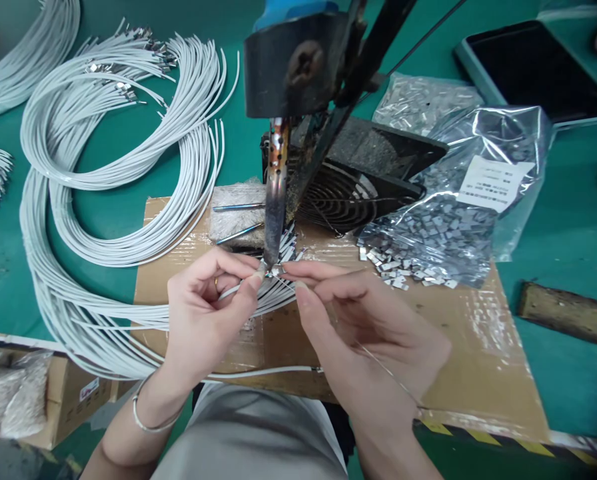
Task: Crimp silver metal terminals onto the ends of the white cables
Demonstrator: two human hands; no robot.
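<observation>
Directly under the tip of a mounted soldering iron [277, 180], my two hands meet. My left hand [211, 303] is closed, pinching a white wire [230, 291] between thumb and forefinger close to the tip. Thin solder wire [384, 372] runs through my right hand [373, 327], whose thumb and fingers are closed on it. A small shiny metal piece [277, 271] sits at the iron's tip between the fingertips; which hand touches it, I cannot tell. Behind the fingers, a bundle of white wires [273, 300] lies on the cardboard [458, 353].
Coiled white wires [118, 177] spread over the left of the green table. Behind the iron stands a black fan [351, 193]. At right are a plastic bag of metal tabs [453, 220], loose tabs [396, 267], a phone [543, 73] and a worn wooden block [568, 312].
</observation>
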